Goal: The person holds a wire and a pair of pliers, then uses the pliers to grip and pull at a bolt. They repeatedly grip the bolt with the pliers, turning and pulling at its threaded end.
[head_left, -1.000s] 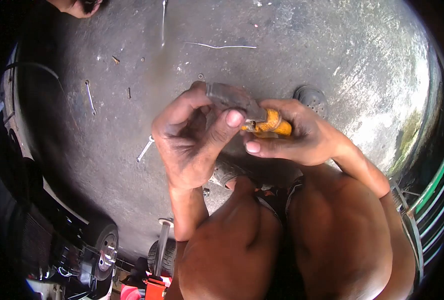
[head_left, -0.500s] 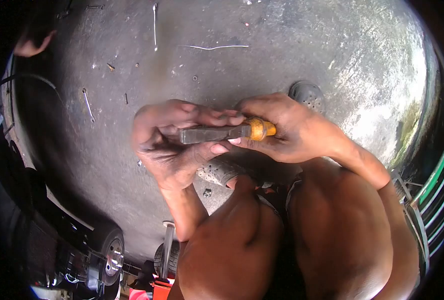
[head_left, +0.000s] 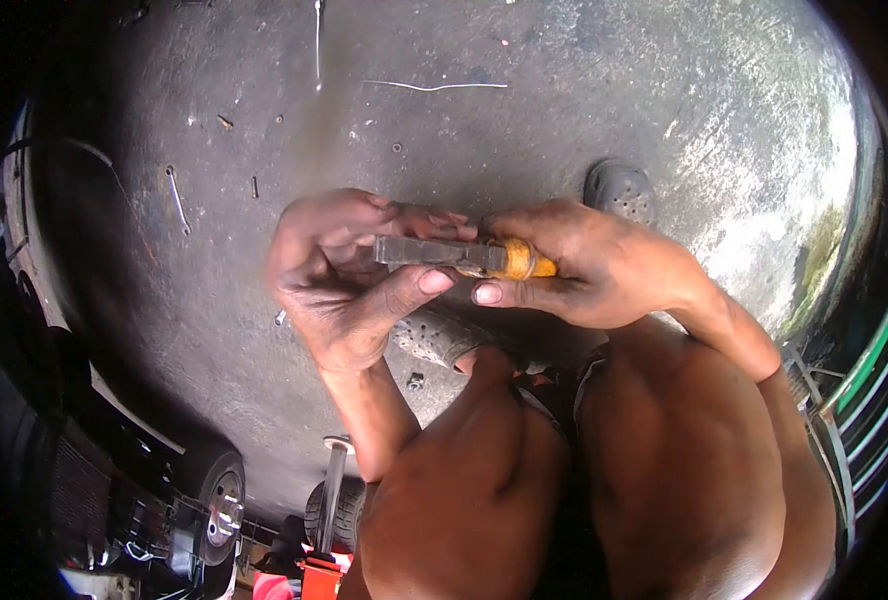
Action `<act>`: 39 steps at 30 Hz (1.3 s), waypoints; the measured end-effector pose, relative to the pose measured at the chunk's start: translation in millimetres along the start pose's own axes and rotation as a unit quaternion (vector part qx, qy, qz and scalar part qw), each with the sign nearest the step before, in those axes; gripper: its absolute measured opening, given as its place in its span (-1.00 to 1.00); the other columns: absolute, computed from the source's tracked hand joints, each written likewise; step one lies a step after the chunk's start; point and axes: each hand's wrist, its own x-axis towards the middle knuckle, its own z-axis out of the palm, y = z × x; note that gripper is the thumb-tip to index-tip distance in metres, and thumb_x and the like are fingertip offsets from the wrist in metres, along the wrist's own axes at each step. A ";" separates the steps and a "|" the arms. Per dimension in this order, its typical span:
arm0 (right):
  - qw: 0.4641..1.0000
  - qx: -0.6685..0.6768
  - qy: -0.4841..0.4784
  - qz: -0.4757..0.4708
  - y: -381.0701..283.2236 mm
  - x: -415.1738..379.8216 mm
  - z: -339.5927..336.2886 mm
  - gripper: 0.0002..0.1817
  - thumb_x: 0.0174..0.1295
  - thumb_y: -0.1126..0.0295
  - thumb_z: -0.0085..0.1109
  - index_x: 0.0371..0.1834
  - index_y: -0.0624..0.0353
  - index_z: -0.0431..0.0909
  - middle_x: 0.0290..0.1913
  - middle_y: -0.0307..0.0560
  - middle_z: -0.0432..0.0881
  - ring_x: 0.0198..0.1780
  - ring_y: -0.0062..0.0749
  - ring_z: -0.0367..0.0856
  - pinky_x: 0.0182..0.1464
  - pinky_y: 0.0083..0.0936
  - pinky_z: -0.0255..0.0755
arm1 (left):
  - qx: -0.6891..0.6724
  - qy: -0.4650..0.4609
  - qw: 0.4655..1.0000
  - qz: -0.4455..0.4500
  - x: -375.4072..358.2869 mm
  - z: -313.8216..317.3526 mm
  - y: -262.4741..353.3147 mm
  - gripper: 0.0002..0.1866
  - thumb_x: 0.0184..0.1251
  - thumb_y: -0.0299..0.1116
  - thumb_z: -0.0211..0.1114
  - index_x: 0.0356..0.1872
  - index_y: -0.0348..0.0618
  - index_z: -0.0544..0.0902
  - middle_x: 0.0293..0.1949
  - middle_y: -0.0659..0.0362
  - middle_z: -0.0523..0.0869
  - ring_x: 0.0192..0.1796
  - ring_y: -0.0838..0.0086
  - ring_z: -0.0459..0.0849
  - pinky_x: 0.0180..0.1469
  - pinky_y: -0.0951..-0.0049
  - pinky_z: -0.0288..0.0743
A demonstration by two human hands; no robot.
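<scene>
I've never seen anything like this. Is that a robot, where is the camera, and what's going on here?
No robot here: these are a person's own bare hands. The camera is worn on the head, looking forward and down, so the bent knees show below.

The right hand holds the yellow part of a dark-and-yellow tool. The left hand is around its dark end; how firmly it grips, if at all, I can't tell.

On the grey floor lie a thin wire, a wrench and a small ring-shaped piece. A wheel shows at lower left.
</scene>
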 end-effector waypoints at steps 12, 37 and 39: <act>0.998 -0.006 0.059 -0.029 2.9 5.7 7.6 -0.50 0.44 -0.04 0.24 -0.15 0.30 0.63 -0.32 0.28 0.64 -0.20 0.24 0.65 -0.07 -0.04 0.51 | -0.048 0.026 0.998 -0.019 4.5 3.4 -0.9 -0.43 -0.01 -0.81 0.52 0.02 -0.24 0.46 -0.20 -0.14 0.75 -0.14 0.01 0.83 -0.03 -0.02 0.82; 0.987 0.146 -0.036 0.051 -1.5 8.5 1.2 -0.60 0.51 0.07 0.19 -0.20 0.26 0.62 -0.45 0.03 0.72 -0.36 -0.04 0.76 -0.25 -0.20 0.56 | -0.001 0.015 0.999 -0.032 5.2 -0.4 2.2 -0.47 -0.05 -0.82 0.53 -0.02 -0.30 0.54 -0.10 0.01 0.67 -0.09 -0.08 0.82 -0.11 -0.02 0.85; 0.988 0.137 -0.039 0.053 -1.6 8.6 1.0 -0.60 0.51 0.06 0.19 -0.19 0.26 0.61 -0.46 0.03 0.72 -0.37 -0.05 0.75 -0.25 -0.20 0.56 | 0.000 0.010 0.999 -0.038 5.4 -1.1 3.2 -0.48 -0.04 -0.82 0.53 -0.03 -0.31 0.54 -0.10 0.00 0.68 -0.08 -0.08 0.82 -0.10 -0.01 0.85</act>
